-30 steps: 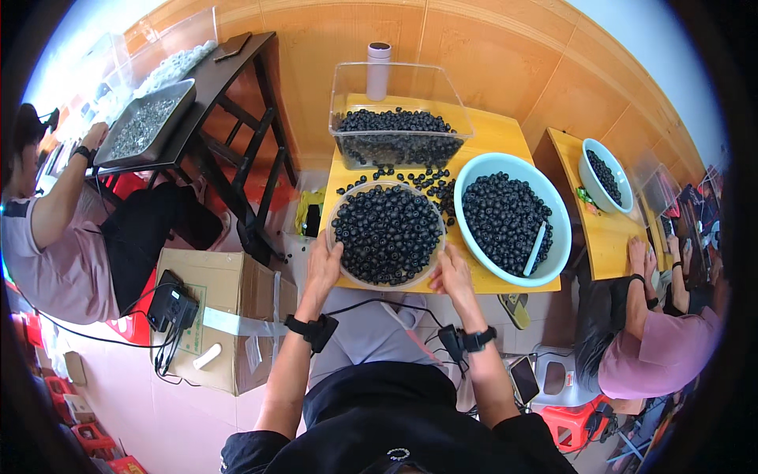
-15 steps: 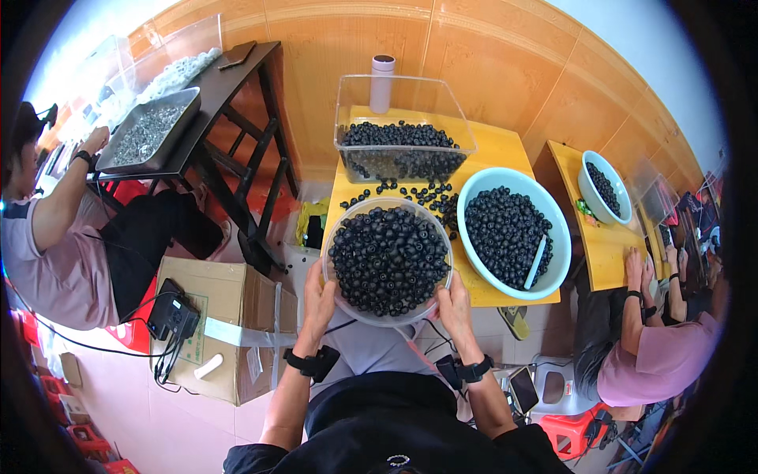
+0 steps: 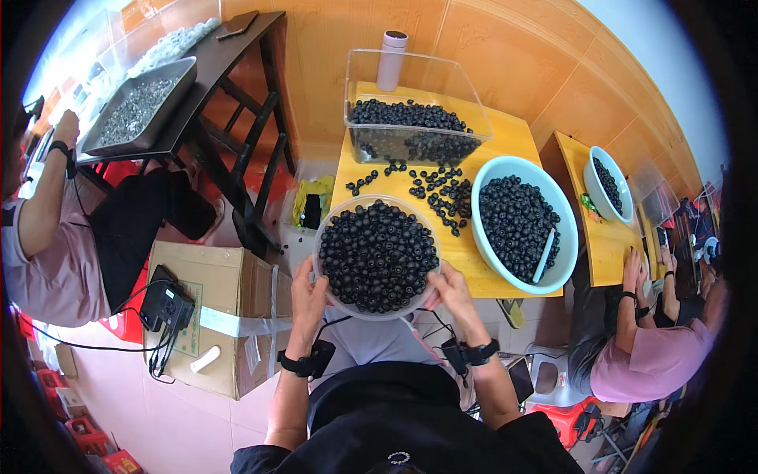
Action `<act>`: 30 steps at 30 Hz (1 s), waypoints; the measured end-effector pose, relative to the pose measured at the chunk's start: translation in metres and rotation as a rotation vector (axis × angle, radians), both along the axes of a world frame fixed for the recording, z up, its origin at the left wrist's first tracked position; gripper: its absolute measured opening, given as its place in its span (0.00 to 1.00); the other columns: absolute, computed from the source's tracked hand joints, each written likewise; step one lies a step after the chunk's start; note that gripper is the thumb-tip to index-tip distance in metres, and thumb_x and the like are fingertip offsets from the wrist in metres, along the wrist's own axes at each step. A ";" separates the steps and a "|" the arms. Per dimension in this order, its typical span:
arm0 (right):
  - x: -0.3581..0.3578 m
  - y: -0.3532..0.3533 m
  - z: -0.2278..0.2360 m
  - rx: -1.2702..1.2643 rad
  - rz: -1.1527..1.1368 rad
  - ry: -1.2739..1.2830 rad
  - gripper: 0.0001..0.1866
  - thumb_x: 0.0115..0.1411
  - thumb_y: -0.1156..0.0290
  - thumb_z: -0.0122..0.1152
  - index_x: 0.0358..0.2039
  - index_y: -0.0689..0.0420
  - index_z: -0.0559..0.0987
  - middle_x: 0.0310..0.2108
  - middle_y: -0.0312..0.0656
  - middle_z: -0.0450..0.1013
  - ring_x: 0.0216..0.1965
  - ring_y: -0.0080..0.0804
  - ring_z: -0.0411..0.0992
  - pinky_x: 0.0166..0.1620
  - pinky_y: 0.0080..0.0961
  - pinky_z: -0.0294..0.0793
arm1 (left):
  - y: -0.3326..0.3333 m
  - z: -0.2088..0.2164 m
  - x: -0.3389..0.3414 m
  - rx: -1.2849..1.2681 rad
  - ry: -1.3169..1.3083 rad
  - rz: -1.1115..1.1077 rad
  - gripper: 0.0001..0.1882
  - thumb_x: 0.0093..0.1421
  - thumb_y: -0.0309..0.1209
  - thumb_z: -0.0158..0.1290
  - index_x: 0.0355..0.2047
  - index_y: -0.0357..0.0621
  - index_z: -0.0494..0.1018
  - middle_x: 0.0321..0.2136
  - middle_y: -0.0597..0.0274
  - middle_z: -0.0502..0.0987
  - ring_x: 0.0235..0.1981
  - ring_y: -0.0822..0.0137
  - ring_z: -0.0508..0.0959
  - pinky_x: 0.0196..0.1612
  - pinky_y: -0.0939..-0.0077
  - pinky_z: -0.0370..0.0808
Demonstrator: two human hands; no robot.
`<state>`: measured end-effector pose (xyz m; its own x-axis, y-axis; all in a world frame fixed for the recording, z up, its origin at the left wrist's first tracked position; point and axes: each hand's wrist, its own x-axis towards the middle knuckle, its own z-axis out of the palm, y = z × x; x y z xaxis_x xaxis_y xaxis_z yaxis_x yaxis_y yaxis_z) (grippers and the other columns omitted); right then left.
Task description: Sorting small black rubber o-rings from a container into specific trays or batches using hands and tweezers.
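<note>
Between my hands is a round clear plastic tub [image 3: 371, 314] heaped with small, dark, round beads [image 3: 377, 253] that have holes. My left hand [image 3: 308, 296] grips its lower left side, and my right hand [image 3: 452, 291] grips the lower right. The tub is level, over my lap at the near edge of the yellow table [image 3: 505, 130]. Loose beads lie scattered just beyond it. Farther back stands a clear rectangular bin [image 3: 467, 79] partly filled with the same beads. To the right, a light blue basin [image 3: 568, 265] of beads holds a pale blue stick [image 3: 543, 257].
A pale pink flask [image 3: 392, 63] stands behind the bin. At left are a cardboard box [image 3: 213, 276] with a black device [image 3: 167, 304] and a dark table [image 3: 237, 39] bearing a metal tray [image 3: 146, 142]. People sit left and right; another basin [image 3: 624, 207] stands at far right.
The tub in my hands has come a little left and nearer, away from the table. My view has shifted slightly. The person on the left has moved an arm.
</note>
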<state>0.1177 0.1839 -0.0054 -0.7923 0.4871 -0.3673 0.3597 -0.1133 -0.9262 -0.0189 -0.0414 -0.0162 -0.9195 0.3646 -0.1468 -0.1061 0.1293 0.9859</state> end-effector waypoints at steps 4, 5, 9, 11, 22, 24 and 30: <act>0.011 0.029 -0.004 0.238 -0.100 -0.075 0.19 0.62 0.66 0.42 0.48 0.63 0.71 0.20 0.41 0.71 0.17 0.27 0.70 0.21 0.20 0.71 | -0.005 -0.006 -0.002 0.033 -0.068 -0.009 0.23 0.51 0.21 0.43 0.50 0.37 0.63 0.42 0.58 0.64 0.31 0.68 0.74 0.22 0.80 0.77; 0.013 0.037 -0.010 0.491 -0.132 -0.048 0.20 0.62 0.65 0.41 0.49 0.64 0.70 0.24 0.43 0.73 0.23 0.30 0.72 0.28 0.24 0.72 | -0.005 -0.008 -0.002 0.034 -0.078 -0.011 0.23 0.51 0.21 0.43 0.50 0.37 0.63 0.42 0.58 0.64 0.31 0.68 0.74 0.22 0.80 0.77; 0.010 0.048 -0.014 0.735 -0.208 0.017 0.21 0.63 0.64 0.41 0.50 0.66 0.67 0.35 0.48 0.74 0.40 0.38 0.71 0.47 0.31 0.66 | -0.002 -0.013 -0.002 0.060 -0.035 -0.007 0.24 0.52 0.22 0.43 0.52 0.37 0.61 0.44 0.57 0.62 0.34 0.69 0.72 0.23 0.82 0.75; 0.007 0.054 -0.017 0.763 -0.211 0.001 0.20 0.63 0.67 0.41 0.50 0.66 0.67 0.35 0.47 0.74 0.40 0.35 0.71 0.47 0.28 0.67 | -0.001 -0.010 -0.003 0.085 -0.062 -0.010 0.24 0.52 0.22 0.42 0.52 0.38 0.60 0.44 0.57 0.61 0.34 0.69 0.72 0.23 0.83 0.75; -0.033 0.064 -0.012 1.056 -0.192 0.033 0.24 0.62 0.65 0.41 0.56 0.65 0.61 0.52 0.59 0.62 0.55 0.50 0.60 0.57 0.35 0.56 | -0.005 -0.002 -0.006 0.047 -0.047 -0.057 0.23 0.55 0.26 0.44 0.53 0.39 0.60 0.45 0.58 0.61 0.32 0.72 0.71 0.23 0.84 0.70; -0.049 0.063 -0.005 0.952 -0.114 0.022 0.28 0.62 0.62 0.41 0.59 0.64 0.55 0.59 0.60 0.51 0.61 0.51 0.49 0.61 0.36 0.48 | -0.015 -0.004 -0.021 0.019 -0.108 -0.080 0.23 0.56 0.28 0.45 0.53 0.40 0.60 0.45 0.57 0.62 0.31 0.73 0.71 0.22 0.85 0.70; -0.099 0.095 -0.013 0.961 -0.168 -0.107 0.33 0.63 0.52 0.37 0.62 0.60 0.48 0.62 0.63 0.37 0.63 0.57 0.37 0.62 0.39 0.43 | 0.003 -0.020 -0.106 -0.118 0.233 -0.102 0.27 0.58 0.33 0.47 0.56 0.37 0.55 0.50 0.50 0.61 0.42 0.65 0.68 0.42 0.75 0.68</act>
